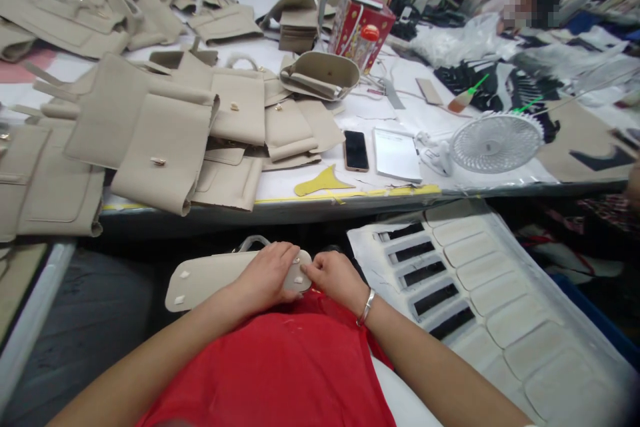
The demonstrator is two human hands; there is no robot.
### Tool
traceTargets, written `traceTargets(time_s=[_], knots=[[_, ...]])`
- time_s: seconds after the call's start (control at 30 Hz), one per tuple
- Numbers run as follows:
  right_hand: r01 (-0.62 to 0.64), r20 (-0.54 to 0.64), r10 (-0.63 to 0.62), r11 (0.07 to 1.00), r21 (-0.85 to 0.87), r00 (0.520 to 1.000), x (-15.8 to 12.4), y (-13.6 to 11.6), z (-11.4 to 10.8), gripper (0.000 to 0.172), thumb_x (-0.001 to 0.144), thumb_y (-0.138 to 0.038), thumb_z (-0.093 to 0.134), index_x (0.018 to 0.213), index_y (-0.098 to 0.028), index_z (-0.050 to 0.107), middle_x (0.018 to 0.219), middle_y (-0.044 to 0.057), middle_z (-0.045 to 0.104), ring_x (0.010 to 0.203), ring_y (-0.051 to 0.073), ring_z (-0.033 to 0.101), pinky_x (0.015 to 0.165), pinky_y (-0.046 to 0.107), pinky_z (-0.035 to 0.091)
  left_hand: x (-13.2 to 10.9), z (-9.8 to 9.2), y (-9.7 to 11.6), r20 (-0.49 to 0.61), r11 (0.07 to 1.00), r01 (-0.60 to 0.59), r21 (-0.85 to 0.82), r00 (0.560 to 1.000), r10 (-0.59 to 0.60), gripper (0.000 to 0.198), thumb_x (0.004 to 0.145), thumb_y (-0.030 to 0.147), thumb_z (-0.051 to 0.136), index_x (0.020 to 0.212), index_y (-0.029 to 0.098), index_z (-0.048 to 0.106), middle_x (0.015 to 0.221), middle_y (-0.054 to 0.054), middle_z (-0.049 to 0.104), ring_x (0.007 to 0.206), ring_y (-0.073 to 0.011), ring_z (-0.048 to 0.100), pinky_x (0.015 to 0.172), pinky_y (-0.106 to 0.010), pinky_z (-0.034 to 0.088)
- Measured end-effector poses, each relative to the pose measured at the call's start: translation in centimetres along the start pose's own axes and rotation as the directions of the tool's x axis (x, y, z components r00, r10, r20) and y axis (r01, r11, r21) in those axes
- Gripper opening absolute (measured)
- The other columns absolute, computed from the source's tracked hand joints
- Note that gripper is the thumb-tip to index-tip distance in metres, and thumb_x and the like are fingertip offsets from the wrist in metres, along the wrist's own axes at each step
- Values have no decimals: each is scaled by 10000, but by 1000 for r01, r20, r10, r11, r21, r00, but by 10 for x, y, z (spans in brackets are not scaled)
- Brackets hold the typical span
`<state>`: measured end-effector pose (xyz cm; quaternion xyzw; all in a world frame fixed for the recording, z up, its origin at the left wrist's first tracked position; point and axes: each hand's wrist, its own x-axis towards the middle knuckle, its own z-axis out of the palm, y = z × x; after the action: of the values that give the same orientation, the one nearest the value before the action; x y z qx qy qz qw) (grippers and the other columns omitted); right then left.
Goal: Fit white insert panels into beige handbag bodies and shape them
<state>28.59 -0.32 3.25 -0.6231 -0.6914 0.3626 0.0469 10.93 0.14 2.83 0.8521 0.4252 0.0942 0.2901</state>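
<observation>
Gripping a beige bag panel at its rounded end, the left hand closes over the edge while the right hand pinches with its fingertips near small white tabs, keeping the panel level above a red apron. A white foam tray with black slots lies just beside the right forearm, and the tabletop beyond carries piled beige bag pieces, a phone and a small fan.
</observation>
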Motion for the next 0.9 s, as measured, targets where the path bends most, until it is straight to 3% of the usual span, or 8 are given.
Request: traceTargets(time_s=[0.13,0.17,0.23,0.3,0.33,0.43,0.6,0.9], knots=[[7,6,-7,999,-34,1000,-2,-6,-1,359,815,-401,487,552,-169,562,565,14,596,512,105,475,487,235,250,-39,-21,-22,-220,988,117,-104,966,-137,769,659,482,664,1294,166,366,1309,-153,442,1207,-278,399,1004,-446,329],[9,9,-9,999,-38,1000,-2,-7,-1,381,824,-415,467,543,-171,546,555,13,587,508,109,473,485,236,252,-55,-29,-31,-326,966,216,-141,911,-251,664,714,483,612,1260,170,401,1269,-139,477,1175,-257,431,985,-422,351],[7,28,-6,999,-35,1000,0,-7,0,415,836,-446,430,535,-176,523,537,12,572,496,115,468,476,237,256,-90,-44,-52,-478,856,441,-271,710,-517,436,790,470,520,1103,165,508,1073,-99,582,994,-214,538,880,-362,423],[0,52,1,1000,-23,999,3,-6,1,428,836,-473,410,544,-180,518,528,13,566,484,121,466,462,237,260,-123,-53,-70,-452,700,565,-436,536,-714,346,807,479,478,913,160,559,837,-45,606,773,-172,564,717,-296,454],[-3,60,4,1000,-17,998,4,-6,3,432,833,-486,407,546,-182,515,521,14,562,478,123,465,454,237,261,-136,-54,-77,-382,639,582,-503,513,-769,342,803,487,475,843,159,565,753,-23,593,697,-157,548,647,-270,442],[-12,69,12,1000,3,998,5,-4,6,444,823,-517,407,540,-187,501,505,14,550,475,129,466,440,234,267,-157,-51,-88,-200,555,548,-626,574,-794,342,779,483,496,715,152,557,638,10,543,615,-131,497,563,-234,393],[-60,83,58,998,29,995,4,-5,7,443,814,-544,408,559,-193,498,503,13,544,466,131,451,433,232,284,-154,-47,-85,-90,493,517,-700,621,-779,308,734,437,558,643,144,529,592,29,493,563,-102,435,513,-207,336],[-119,117,111,991,63,987,4,-12,6,454,794,-580,404,551,-203,475,455,-6,476,454,134,419,453,242,303,-153,-45,-101,11,363,469,-805,623,-782,351,708,489,575,624,160,487,460,74,389,417,-63,334,406,-178,222]])
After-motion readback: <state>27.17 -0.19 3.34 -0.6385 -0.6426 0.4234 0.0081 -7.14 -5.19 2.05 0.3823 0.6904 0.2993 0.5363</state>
